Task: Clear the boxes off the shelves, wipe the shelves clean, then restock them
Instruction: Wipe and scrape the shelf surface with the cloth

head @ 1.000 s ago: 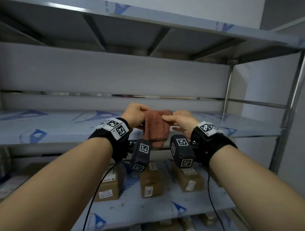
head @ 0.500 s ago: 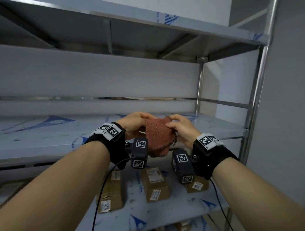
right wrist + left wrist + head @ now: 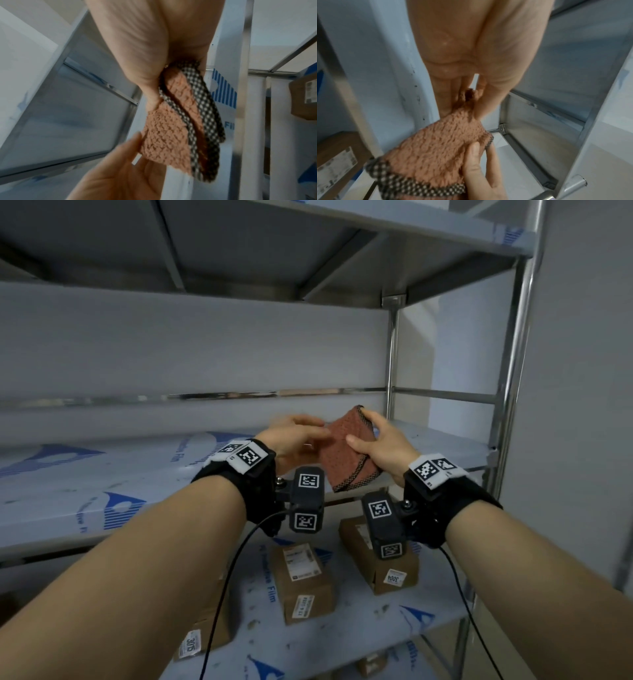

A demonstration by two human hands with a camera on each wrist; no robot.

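Observation:
A folded reddish-brown cloth (image 3: 342, 455) with a checkered hem is held between both hands just above the right end of the bare middle shelf (image 3: 102, 474). My right hand (image 3: 378, 443) grips its right side, thumb on the front face and fingers over the top corner. In the right wrist view the folded layers of the cloth (image 3: 173, 121) bunch in that right hand (image 3: 173, 70). My left hand (image 3: 298, 436) is blurred at the cloth's left side. In the left wrist view the left hand (image 3: 469, 93) pinches a corner of the cloth (image 3: 440, 148).
Cardboard boxes with labels (image 3: 301, 583) (image 3: 380, 559) (image 3: 202, 635) lie on the lower shelf under my wrists. The steel corner post (image 3: 513, 371) and a side rail (image 3: 445, 395) stand close on the right. The upper shelf (image 3: 376, 220) hangs overhead.
The cloth hung loose from both hands; now it is folded into a compact wedge. Both hands have carried it rightward to the shelf's right end, and the view has swung right.

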